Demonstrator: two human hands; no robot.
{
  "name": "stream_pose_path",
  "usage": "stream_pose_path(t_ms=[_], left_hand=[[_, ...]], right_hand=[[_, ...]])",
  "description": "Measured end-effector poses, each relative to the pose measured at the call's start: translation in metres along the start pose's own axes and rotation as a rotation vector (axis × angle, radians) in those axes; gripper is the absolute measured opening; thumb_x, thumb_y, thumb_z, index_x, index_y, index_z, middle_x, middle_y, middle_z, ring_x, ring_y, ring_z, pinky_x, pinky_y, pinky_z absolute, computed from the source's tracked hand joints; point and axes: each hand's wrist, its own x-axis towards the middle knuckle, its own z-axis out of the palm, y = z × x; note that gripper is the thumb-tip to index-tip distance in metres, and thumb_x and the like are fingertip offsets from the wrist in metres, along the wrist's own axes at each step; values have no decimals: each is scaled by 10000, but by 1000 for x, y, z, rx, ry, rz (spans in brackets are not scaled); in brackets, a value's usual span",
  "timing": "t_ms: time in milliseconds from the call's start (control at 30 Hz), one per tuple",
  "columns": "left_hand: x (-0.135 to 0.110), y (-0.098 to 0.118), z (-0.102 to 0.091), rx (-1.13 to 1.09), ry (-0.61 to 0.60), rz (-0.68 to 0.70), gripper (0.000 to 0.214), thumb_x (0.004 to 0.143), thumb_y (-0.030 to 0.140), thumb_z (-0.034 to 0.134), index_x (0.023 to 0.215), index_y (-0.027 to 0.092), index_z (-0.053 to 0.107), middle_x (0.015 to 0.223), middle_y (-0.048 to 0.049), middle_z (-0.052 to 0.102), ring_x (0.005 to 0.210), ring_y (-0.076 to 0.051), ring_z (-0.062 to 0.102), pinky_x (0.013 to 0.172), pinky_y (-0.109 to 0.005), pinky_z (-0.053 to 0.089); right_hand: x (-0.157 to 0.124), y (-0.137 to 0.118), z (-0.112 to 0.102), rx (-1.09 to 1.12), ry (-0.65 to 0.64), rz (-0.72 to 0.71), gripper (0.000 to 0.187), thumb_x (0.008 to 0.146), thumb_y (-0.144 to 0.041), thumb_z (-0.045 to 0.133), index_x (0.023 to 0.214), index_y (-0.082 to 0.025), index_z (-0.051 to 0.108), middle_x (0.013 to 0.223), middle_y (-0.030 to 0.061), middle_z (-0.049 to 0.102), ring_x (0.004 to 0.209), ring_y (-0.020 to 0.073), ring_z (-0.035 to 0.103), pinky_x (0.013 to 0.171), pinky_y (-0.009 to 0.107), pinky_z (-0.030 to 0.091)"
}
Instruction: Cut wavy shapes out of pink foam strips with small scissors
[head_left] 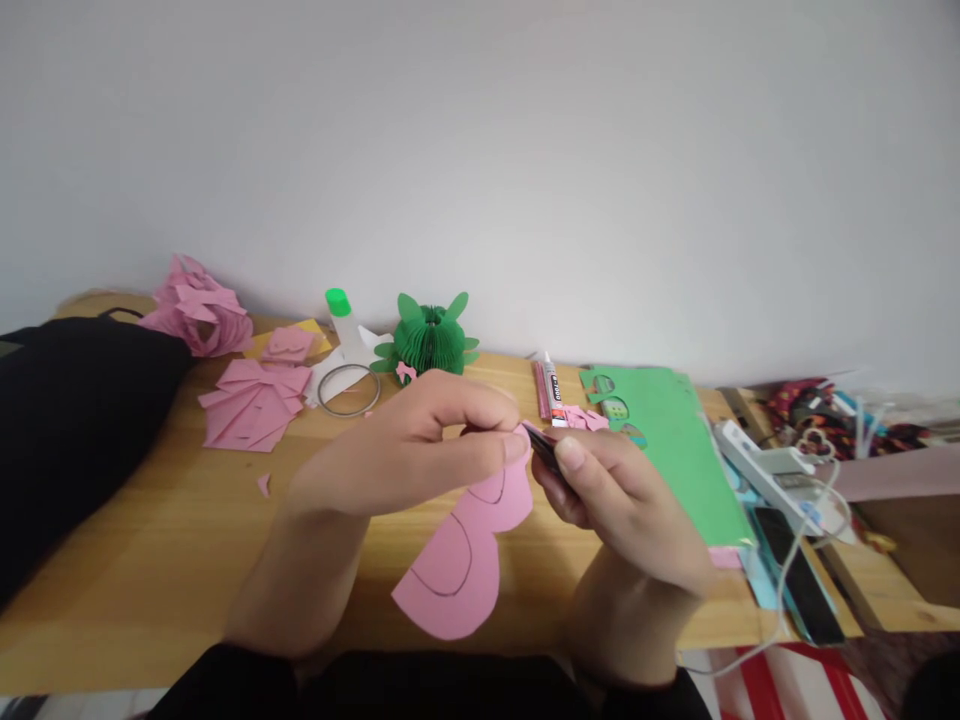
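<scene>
My left hand (427, 440) pinches the upper end of a pink paper piece (454, 575) between thumb and fingers. The paper hangs down at a slant, with scalloped edges and dark curved lines drawn on it. My right hand (615, 490) is closed round a slim dark tool (544, 448) whose tip meets the paper at my left fingertips. Most of the tool is hidden in the fingers, so its kind is unclear. Behind my hands stands a green pleated paper ball (430, 340) with leaf-shaped pieces.
Folded pink paper (259, 405), a tape ring (349, 391) and a glue stick (343, 320) are at the left, beside a black bag (75, 430). A glue tube (553, 390), green sheets (675, 450), a power strip (772, 475) and a phone (799, 575) occupy the right.
</scene>
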Motion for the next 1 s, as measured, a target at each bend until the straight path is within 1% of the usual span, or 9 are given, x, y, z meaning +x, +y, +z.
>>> stream_pose_path(t_ms=[167, 400, 533, 667, 733, 833, 867, 933, 1000], left_hand=[[0, -1, 0, -14, 9, 22, 402, 854, 135, 477, 477, 179, 346, 480, 53, 351, 465, -76, 336, 481, -297, 253], [7, -2, 5, -30, -10, -4, 363, 841, 156, 471, 518, 190, 310, 522, 47, 308, 496, -89, 299, 485, -286, 251], [25, -5, 15, -14, -60, -32, 333, 833, 188, 458, 533, 198, 313, 553, 32, 336, 547, -110, 361, 510, -275, 291], [52, -14, 33, -31, -147, 11, 341, 829, 183, 470, 529, 195, 307, 545, 48, 307, 523, -93, 303, 496, -259, 265], [67, -22, 46, -80, -183, 1, 334, 828, 199, 483, 527, 189, 339, 544, 51, 317, 523, -87, 296, 491, -248, 258], [88, -40, 67, -199, -198, -124, 294, 790, 268, 559, 544, 175, 427, 544, 48, 375, 521, -84, 326, 465, -229, 245], [96, -48, 74, -245, -200, -197, 293, 762, 294, 603, 546, 172, 445, 530, 50, 381, 510, -82, 328, 452, -224, 238], [112, -68, 87, -265, -196, -244, 295, 762, 332, 624, 568, 166, 476, 525, 54, 373, 487, -75, 324, 439, -219, 242], [127, -92, 98, -273, -184, -282, 323, 770, 363, 636, 574, 169, 468, 513, 57, 374, 466, -73, 334, 429, -221, 265]], right_hand=[[1, -2, 2, 52, 2, 7, 505, 995, -532, 388, 610, -207, 417, 503, -61, 340, 429, 80, 264, 400, 250, 234], [-1, 0, -1, 55, 26, 54, 524, 991, -551, 378, 598, -206, 413, 505, -56, 351, 425, 79, 267, 396, 253, 231], [-12, -1, -10, 63, 102, 77, 534, 977, -570, 391, 589, -206, 424, 488, -59, 357, 405, 76, 266, 377, 247, 219], [-30, 5, -23, 127, 243, 117, 540, 948, -601, 428, 575, -211, 420, 455, -73, 336, 387, 71, 245, 363, 236, 197], [-40, 13, -30, 154, 300, 163, 546, 934, -620, 439, 576, -209, 421, 444, -77, 333, 383, 67, 250, 365, 228, 199], [-54, 30, -44, 183, 379, 220, 566, 909, -656, 448, 569, -204, 422, 427, -80, 332, 372, 60, 249, 360, 215, 186], [-58, 37, -49, 198, 410, 240, 570, 900, -665, 455, 569, -202, 423, 421, -85, 322, 367, 55, 231, 353, 209, 165], [-62, 51, -59, 248, 472, 302, 571, 879, -691, 462, 584, -204, 426, 400, -99, 293, 352, 49, 184, 334, 197, 120], [-63, 66, -70, 288, 527, 375, 576, 855, -711, 478, 581, -210, 402, 387, -109, 266, 342, 42, 160, 322, 185, 107]])
